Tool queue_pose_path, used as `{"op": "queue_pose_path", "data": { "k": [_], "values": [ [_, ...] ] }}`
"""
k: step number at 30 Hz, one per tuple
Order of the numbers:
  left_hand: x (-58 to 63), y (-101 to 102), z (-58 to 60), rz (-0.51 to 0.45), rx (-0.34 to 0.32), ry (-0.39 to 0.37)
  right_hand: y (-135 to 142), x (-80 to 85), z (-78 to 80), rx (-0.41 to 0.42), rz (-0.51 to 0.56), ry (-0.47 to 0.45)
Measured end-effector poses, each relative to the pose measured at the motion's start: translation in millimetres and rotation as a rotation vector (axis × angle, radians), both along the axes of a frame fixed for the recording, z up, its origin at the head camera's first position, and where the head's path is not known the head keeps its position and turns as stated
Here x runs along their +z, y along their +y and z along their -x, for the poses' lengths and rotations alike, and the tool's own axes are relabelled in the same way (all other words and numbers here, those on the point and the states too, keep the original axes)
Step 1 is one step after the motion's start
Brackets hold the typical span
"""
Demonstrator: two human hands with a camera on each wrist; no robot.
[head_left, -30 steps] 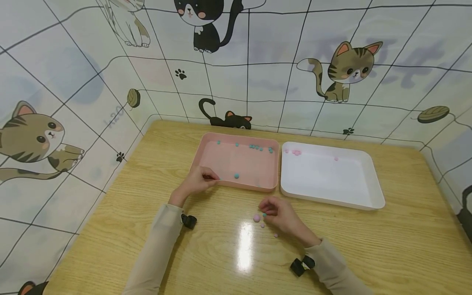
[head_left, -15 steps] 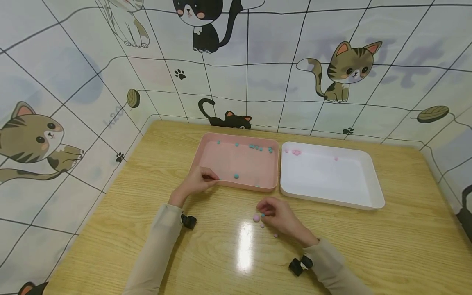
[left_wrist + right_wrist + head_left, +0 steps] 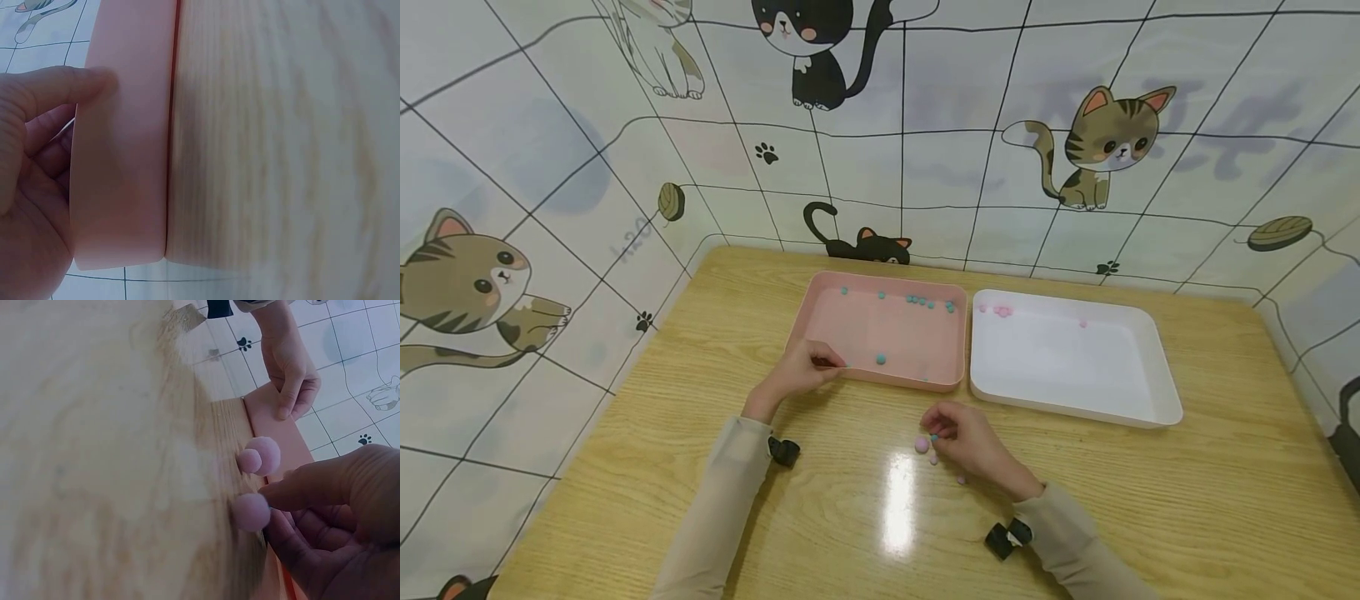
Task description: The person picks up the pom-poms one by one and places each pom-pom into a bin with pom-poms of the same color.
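My left hand [image 3: 805, 367] grips the front wall of the pink tray [image 3: 880, 323] near its left corner; in the left wrist view the thumb [image 3: 94, 81] lies on the wall's outer face, the fingers behind it. In front of the trays, my right hand [image 3: 968, 435] pinches a small teal pom-pom [image 3: 934, 437] at its fingertips, low over the table. In the right wrist view that pom-pom is hidden by the hand. Close beside these fingertips lie a larger pink pom-pom [image 3: 921, 444] and a small pink one [image 3: 933, 460]; another small pink one [image 3: 961, 480] lies nearer.
Several teal pom-poms [image 3: 912, 298] sit along the pink tray's far side, and a bigger teal one [image 3: 881, 359] near its front. The white tray [image 3: 1060, 367] to its right holds several pink pom-poms [image 3: 1003, 311]. Cat-patterned walls [image 3: 955, 167] border the wooden table [image 3: 1225, 467].
My right hand has shifted slightly left with the teal pom-pom, closer to the larger pink pom-pom. The left hand has stayed on the pink tray's wall.
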State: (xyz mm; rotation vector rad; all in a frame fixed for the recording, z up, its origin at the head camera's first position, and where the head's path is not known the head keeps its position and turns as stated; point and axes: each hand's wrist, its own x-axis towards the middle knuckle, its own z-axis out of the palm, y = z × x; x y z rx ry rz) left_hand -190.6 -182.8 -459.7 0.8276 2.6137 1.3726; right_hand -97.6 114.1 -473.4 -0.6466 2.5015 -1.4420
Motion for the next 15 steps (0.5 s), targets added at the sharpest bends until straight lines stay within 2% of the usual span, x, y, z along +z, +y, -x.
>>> {"op": "queue_pose_path", "data": {
  "k": [7,15],
  "values": [
    [-0.8,0.7,0.0,-0.004,0.002,0.001,1.6,2.2,0.2,-0.020,0.018,-0.047],
    [0.5,0.9,0.1,0.003,-0.001,0.003,5.6,16.5,4.9,-0.068,0.085,-0.028]
  ]
}}
